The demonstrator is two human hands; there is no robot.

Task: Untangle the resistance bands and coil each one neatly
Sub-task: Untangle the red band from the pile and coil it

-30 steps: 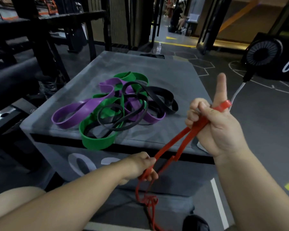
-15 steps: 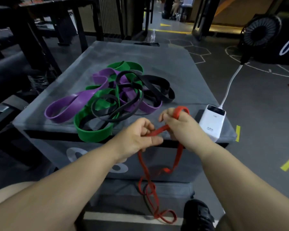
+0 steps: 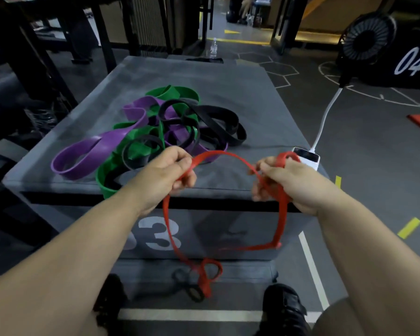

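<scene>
Gym flooring with painted lines surrounds the grey padded box [image 3: 228, 98] in front of you, and the box's top carries the rest of the work. Toward its left front corner the purple band [image 3: 92, 151] trails out of the heap, with the green band [image 3: 107, 183] curling over the front edge beside it and the black band [image 3: 218, 117] looped through both nearer the middle; those three lie knotted together, untouched, so they look like later jobs. Your left hand [image 3: 165, 175] is closed in a fist around the red band [image 3: 218, 155], just in front of the box's front edge. From there the strap arches across to your right hand [image 3: 281, 180], whose fingers are curled shut on a short turn of it, likely the start of a coil. Holding it clear of the heap keeps it from snagging again. Below your hands the red band hangs as a thin, flat strap, and its lowest part is twisted into a small loop near the floor. At the right front corner sits a white power bank [image 3: 308, 157].
</scene>
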